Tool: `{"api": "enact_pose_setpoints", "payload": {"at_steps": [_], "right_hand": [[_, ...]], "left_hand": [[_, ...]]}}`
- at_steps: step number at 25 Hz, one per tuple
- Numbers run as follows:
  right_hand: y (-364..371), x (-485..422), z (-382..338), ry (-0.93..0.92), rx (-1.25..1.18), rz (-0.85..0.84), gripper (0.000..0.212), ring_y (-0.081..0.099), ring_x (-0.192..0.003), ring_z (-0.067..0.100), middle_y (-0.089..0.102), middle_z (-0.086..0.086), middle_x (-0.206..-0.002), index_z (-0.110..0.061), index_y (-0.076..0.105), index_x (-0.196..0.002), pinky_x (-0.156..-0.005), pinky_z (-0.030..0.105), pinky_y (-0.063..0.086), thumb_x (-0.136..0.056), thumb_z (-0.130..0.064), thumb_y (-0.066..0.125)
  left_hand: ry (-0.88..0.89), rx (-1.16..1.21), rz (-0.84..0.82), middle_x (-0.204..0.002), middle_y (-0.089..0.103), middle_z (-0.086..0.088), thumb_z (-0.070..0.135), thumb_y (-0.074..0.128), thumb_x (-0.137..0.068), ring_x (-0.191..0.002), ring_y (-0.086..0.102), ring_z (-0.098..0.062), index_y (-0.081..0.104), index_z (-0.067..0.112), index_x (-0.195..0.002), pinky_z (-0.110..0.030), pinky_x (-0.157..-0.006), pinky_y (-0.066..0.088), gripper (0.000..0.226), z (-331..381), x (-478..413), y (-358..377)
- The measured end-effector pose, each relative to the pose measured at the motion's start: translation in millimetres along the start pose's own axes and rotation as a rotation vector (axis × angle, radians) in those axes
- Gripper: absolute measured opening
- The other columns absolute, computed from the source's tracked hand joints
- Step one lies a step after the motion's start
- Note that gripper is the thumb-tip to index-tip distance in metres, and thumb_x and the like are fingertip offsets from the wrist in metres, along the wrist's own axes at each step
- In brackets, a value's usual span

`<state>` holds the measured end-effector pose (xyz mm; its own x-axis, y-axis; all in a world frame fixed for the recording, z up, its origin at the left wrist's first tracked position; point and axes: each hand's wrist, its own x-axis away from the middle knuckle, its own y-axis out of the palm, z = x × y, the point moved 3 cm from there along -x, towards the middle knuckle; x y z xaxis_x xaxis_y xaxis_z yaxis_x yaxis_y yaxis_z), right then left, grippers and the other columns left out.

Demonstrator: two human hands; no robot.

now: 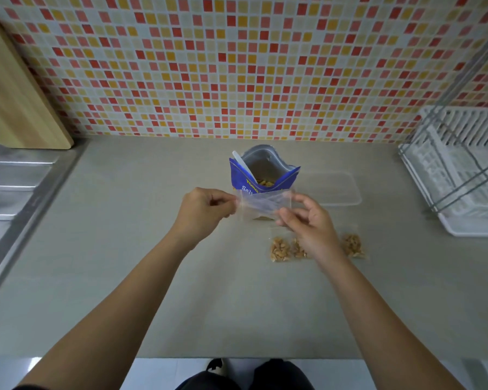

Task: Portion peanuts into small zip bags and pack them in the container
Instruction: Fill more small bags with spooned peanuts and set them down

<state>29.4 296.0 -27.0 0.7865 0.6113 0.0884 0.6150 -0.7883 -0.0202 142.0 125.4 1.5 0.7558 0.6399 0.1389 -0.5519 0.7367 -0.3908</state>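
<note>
I hold a small clear zip bag (pixel 261 205) in the air between both hands, just in front of the peanut pack. My left hand (pixel 204 211) pinches its left edge. My right hand (pixel 307 220) pinches its lower right corner. The blue peanut pack (pixel 262 175) stands open on the counter with a white spoon (pixel 244 166) stuck in it and peanuts visible inside. To its right lies a clear rectangular container (pixel 338 190), with nothing visible inside. Three small filled bags of peanuts (pixel 281 249) lie in a row on the counter, partly hidden under my right wrist.
A white dish rack (pixel 459 170) stands at the right edge of the grey counter (pixel 152 263). A steel sink drainboard (pixel 14 190) is at the left, with a wooden cutting board (pixel 17 102) leaning on the tiled wall behind it.
</note>
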Motion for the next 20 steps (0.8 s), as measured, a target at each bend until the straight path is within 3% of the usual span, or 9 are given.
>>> {"api": "enact_pose_setpoints", "payload": {"at_steps": [2, 5, 9, 12, 14, 15, 17, 19, 20], "right_hand": [[-1, 2, -2, 0.032, 0.012, -0.02, 0.021, 0.065, -0.066, -0.001, 0.072, -0.01, -0.072, -0.026, 0.056, -0.101, -0.067, 0.011, 0.047, -0.092, -0.007, 0.052], [-5, 4, -6, 0.017, 0.151, 0.037, 0.015, 0.055, -0.065, -0.01, 0.064, -0.016, -0.08, -0.027, 0.059, -0.088, -0.069, 0.015, 0.042, -0.092, -0.014, 0.054], [-4, 5, -14, 0.074, -0.037, 0.079, 0.014, 0.052, -0.062, 0.005, 0.059, -0.005, -0.068, -0.019, 0.061, -0.073, -0.067, 0.023, 0.042, -0.087, -0.022, 0.062], [-1, 6, -19, 0.258, -0.164, 0.115, 0.018, 0.06, -0.077, 0.008, 0.066, -0.01, -0.077, -0.023, 0.065, -0.072, -0.074, 0.027, 0.043, -0.089, -0.027, 0.059], [-1, 4, -17, 0.302, -0.159, 0.175, 0.015, 0.061, -0.094, 0.009, 0.067, -0.01, -0.094, -0.027, 0.067, -0.084, -0.08, 0.028, 0.043, -0.091, -0.029, 0.053], [-3, 5, -18, 0.242, -0.088, 0.228, 0.015, 0.059, -0.103, 0.007, 0.065, -0.009, -0.108, -0.028, 0.065, -0.098, -0.083, 0.024, 0.043, -0.092, -0.028, 0.051], [-10, 10, -31, -0.106, 0.188, 0.334, 0.033, 0.051, -0.11, 0.001, 0.053, -0.008, -0.125, -0.022, 0.054, -0.123, -0.092, 0.011, 0.038, -0.09, -0.026, 0.053], [-7, 12, -45, -0.491, 0.5, 0.234, 0.051, 0.046, -0.116, 0.003, 0.048, -0.01, -0.125, -0.016, 0.05, -0.128, -0.099, 0.009, 0.032, -0.082, -0.034, 0.061], [0, 11, -50, -0.58, 0.646, 0.114, 0.062, 0.043, -0.119, 0.005, 0.047, -0.011, -0.127, -0.015, 0.048, -0.13, -0.103, 0.013, 0.029, -0.077, -0.042, 0.064]], "left_hand": [[-0.019, 0.002, 0.04, -0.056, 0.062, 0.003, 0.007, 0.066, -0.077, -0.047, 0.049, 0.0, 0.073, 0.017, -0.07, -0.013, -0.05, 0.04, 0.014, 3, 1, 2], [-0.035, 0.033, 0.052, -0.058, 0.062, -0.001, 0.004, 0.063, -0.075, -0.046, 0.05, 0.0, 0.071, 0.011, -0.072, -0.01, -0.048, 0.041, 0.012, 13, 3, 2], [-0.019, 0.009, -0.001, -0.06, 0.064, -0.002, 0.005, 0.062, -0.075, -0.05, 0.053, -0.002, 0.07, 0.013, -0.068, -0.009, -0.048, 0.041, 0.013, 23, 4, 2], [-0.017, -0.021, 0.008, -0.061, 0.064, -0.003, 0.007, 0.062, -0.074, -0.053, 0.052, -0.005, 0.069, 0.013, -0.066, -0.011, -0.049, 0.04, 0.012, 27, 5, 4], [-0.027, -0.018, 0.016, -0.062, 0.064, -0.003, 0.007, 0.061, -0.074, -0.055, 0.052, -0.007, 0.069, 0.012, -0.066, -0.015, -0.052, 0.041, 0.012, 29, 5, 3], [-0.033, -0.017, 0.021, -0.063, 0.064, -0.004, 0.007, 0.061, -0.074, -0.056, 0.053, -0.008, 0.069, 0.011, -0.066, -0.017, -0.054, 0.041, 0.012, 31, 4, 2], [-0.035, -0.023, 0.026, -0.063, 0.065, -0.004, 0.007, 0.061, -0.074, -0.058, 0.054, -0.01, 0.068, 0.011, -0.065, -0.018, -0.056, 0.041, 0.012, 34, 2, -2], [-0.017, -0.055, 0.008, -0.062, 0.065, -0.002, 0.007, 0.061, -0.074, -0.057, 0.055, -0.008, 0.068, 0.011, -0.062, -0.016, -0.055, 0.043, 0.014, 39, 2, -2], [-0.004, -0.081, -0.009, -0.061, 0.065, -0.002, 0.007, 0.062, -0.074, -0.056, 0.055, -0.006, 0.067, 0.012, -0.06, -0.015, -0.054, 0.044, 0.015, 41, 2, 0]]}}
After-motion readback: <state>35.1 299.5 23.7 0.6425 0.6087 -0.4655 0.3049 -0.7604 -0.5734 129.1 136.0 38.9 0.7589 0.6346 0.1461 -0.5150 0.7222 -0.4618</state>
